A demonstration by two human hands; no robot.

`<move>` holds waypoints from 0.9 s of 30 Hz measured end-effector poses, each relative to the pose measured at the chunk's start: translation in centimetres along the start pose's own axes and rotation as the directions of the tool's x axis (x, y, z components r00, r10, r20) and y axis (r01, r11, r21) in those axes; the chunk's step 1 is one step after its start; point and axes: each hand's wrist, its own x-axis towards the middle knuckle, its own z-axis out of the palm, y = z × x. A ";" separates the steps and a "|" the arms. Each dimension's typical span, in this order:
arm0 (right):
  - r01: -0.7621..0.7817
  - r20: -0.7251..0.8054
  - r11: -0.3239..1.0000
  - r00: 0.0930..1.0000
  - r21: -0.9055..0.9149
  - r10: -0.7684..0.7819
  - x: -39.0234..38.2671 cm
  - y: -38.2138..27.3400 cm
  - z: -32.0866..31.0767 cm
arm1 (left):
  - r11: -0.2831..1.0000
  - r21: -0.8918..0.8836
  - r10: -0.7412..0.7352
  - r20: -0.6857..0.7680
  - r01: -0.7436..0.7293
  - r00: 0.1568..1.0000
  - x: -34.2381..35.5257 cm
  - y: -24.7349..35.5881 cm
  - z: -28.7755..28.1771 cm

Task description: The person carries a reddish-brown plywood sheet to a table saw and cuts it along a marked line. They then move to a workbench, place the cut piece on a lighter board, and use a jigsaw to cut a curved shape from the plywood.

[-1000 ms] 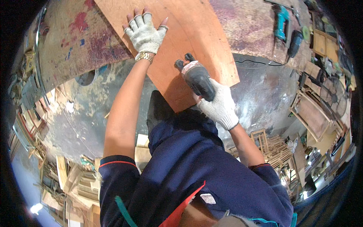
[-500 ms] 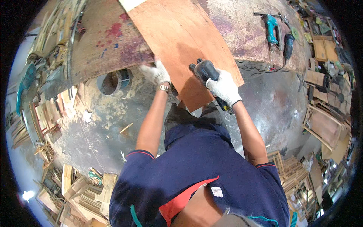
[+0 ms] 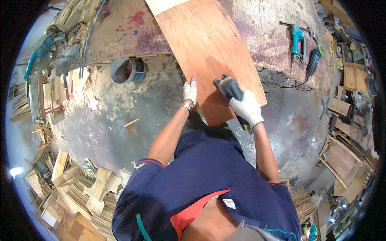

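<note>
A reddish-brown plywood sheet (image 3: pixel 213 44) slants from the workbench toward my body, its near end sticking out past the bench edge. Thin curved lines run across its face. My left hand (image 3: pixel 190 90), in a white work glove, grips the sheet's left edge with the thumb on top and the other fingers mostly hidden. In my gloved right hand (image 3: pixel 247 107) is a black cordless power tool (image 3: pixel 230 89), shaped like a jigsaw, with a yellow patch at its rear. It sits over the near part of the sheet; whether its underside touches the wood I cannot tell.
The workbench (image 3: pixel 265 24) is worn and paint-stained. On its right lie a teal power tool (image 3: pixel 296 42) and a dark blue grinder (image 3: pixel 313 62), with cables (image 3: pixel 277 82) hanging nearby. A bucket (image 3: pixel 122 70) stands below the left side. Wood scraps (image 3: pixel 86 188) are piled around.
My left hand, blurred and apart-fingered near the sheet's edge before, now holds that edge closer to me. The view has shifted slightly; the power tool stays in my right hand.
</note>
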 end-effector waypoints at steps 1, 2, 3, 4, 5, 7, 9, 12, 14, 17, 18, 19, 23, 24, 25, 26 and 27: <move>-0.018 0.021 1.000 1.000 -0.022 0.018 -1.2 0.9 -0.5 | 1.000 -0.004 -0.017 -0.002 0.017 1.000 -1.1 -1.7 0.9; -0.078 0.040 0.996 0.996 -0.030 0.079 -2.3 1.9 -0.9 | 0.999 0.036 -0.028 -0.007 0.029 1.000 -2.5 -3.4 1.7; -0.071 0.042 0.996 0.996 -0.051 0.073 -3.1 3.3 -1.2 | 0.996 0.083 -0.035 -0.008 0.036 0.999 -3.8 -4.9 2.5; -0.052 0.051 0.997 0.997 -0.053 0.054 -4.1 4.4 -1.8 | 0.994 0.074 0.081 0.020 -0.082 0.997 -5.5 -5.1 2.6; -0.033 0.060 0.998 0.998 -0.055 0.037 -4.8 5.2 -2.3 | 0.998 0.054 -0.033 0.072 0.029 0.997 -6.7 -5.2 2.7; -0.018 0.091 0.999 0.996 -0.042 0.022 -6.0 6.5 -2.8 | 0.968 0.037 -0.251 0.178 0.248 0.952 -9.6 -2.0 1.7; 0.010 0.097 1.000 0.995 -0.023 -0.008 -6.4 6.9 -3.0 | 0.967 -0.185 -0.109 0.315 0.174 0.943 -9.7 -3.1 0.8; 0.021 0.082 1.000 0.996 -0.015 -0.020 -6.2 7.7 -2.1 | 0.932 0.211 0.318 -0.087 -0.295 0.944 -5.9 -0.1 -0.2; 0.026 0.089 0.999 0.996 -0.026 -0.024 -6.2 8.3 -2.0 | 0.781 0.326 0.607 -0.198 -0.532 0.770 -1.1 5.4 -1.6; 0.072 0.092 0.997 0.993 -0.022 -0.070 -6.2 7.9 -2.2 | 0.570 0.516 0.775 -0.076 -0.640 0.628 12.0 11.3 -3.8; 0.059 0.083 0.998 0.995 -0.020 -0.057 -6.1 8.0 -1.9 | 0.482 0.705 0.848 -0.224 -0.520 0.481 15.5 13.2 -2.2; 0.077 0.108 0.997 0.991 -0.027 -0.074 -6.0 8.0 -2.1 | 0.379 0.826 0.867 -0.158 -0.417 0.473 20.0 12.6 -3.7; -0.039 0.141 0.994 0.989 -0.103 0.053 -6.3 7.8 -2.3 | 0.305 0.918 0.669 -0.017 -0.253 0.743 20.3 17.4 -2.1; -0.015 0.108 0.996 0.994 -0.092 0.025 -6.7 7.7 -2.2 | 0.329 0.912 0.675 -0.045 -0.245 0.737 20.6 16.8 -1.8; -0.033 0.127 0.994 0.991 -0.101 0.045 -6.6 7.5 -2.2 | 0.331 0.912 0.681 -0.051 -0.245 0.730 20.9 16.3 -1.8; -0.050 0.146 0.993 0.987 -0.110 0.066 -6.4 7.4 -2.2 | 0.333 0.911 0.687 -0.058 -0.243 0.725 21.3 15.9 -2.0; -0.065 0.159 0.991 0.984 -0.117 0.083 -6.3 7.2 -2.2 | 0.334 0.910 0.697 -0.064 -0.244 0.714 21.4 16.3 -2.0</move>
